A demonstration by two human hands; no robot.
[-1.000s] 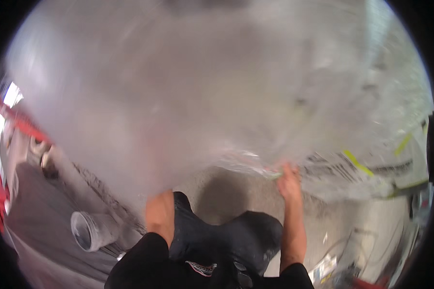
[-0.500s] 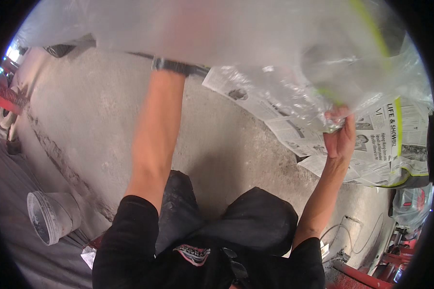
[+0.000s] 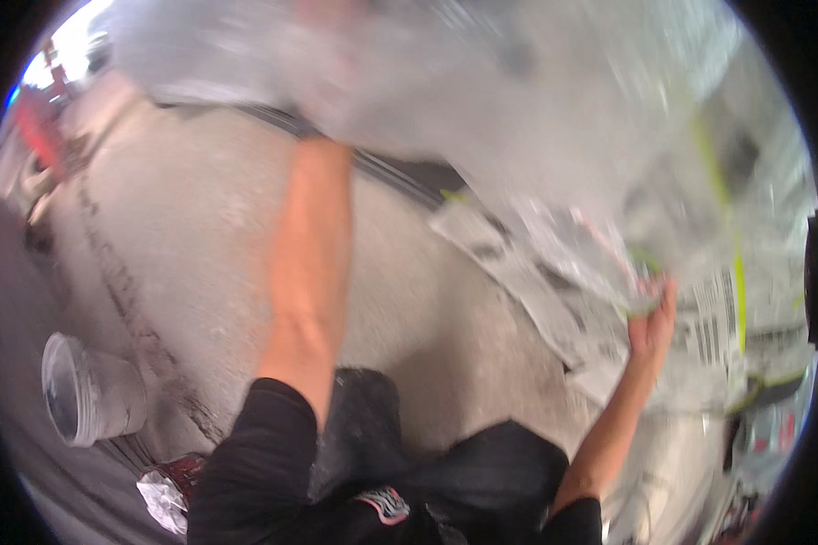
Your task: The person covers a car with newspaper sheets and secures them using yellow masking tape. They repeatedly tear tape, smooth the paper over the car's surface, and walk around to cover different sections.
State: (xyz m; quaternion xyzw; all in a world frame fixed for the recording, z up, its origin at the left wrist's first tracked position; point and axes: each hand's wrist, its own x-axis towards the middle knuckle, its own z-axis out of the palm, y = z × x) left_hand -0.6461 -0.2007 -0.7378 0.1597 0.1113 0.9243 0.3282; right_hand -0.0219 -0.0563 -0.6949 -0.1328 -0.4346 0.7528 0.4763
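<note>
A large translucent plastic sheet [image 3: 409, 91] spreads across the top of the view, creased and smeared by motion. My right hand [image 3: 653, 318] pinches its lower edge at the right, beside a strip of yellow-green tape. Behind the film my left arm [image 3: 311, 245] reaches up and forward. Of my left hand [image 3: 330, 14] only a reddish blur shows through the plastic, so its fingers cannot be made out. Newspaper sheets [image 3: 709, 318] hang under and beside the film at the right, edged with yellow-green tape [image 3: 741, 309].
On the left, a whitish plastic bucket [image 3: 109, 395] lies tipped on dark cloth [image 3: 9, 363]. Crumpled silvery wrapping [image 3: 162, 501] is near my left elbow. Bare concrete floor [image 3: 200, 227] stretches ahead of my knees. A red metal part [image 3: 41, 132] stands at the far left.
The plastic sheet has shifted, and a dark panel edge now shows below it. In the picture, my right hand and the newspaper sit lower. My left arm remains stretched forward.
</note>
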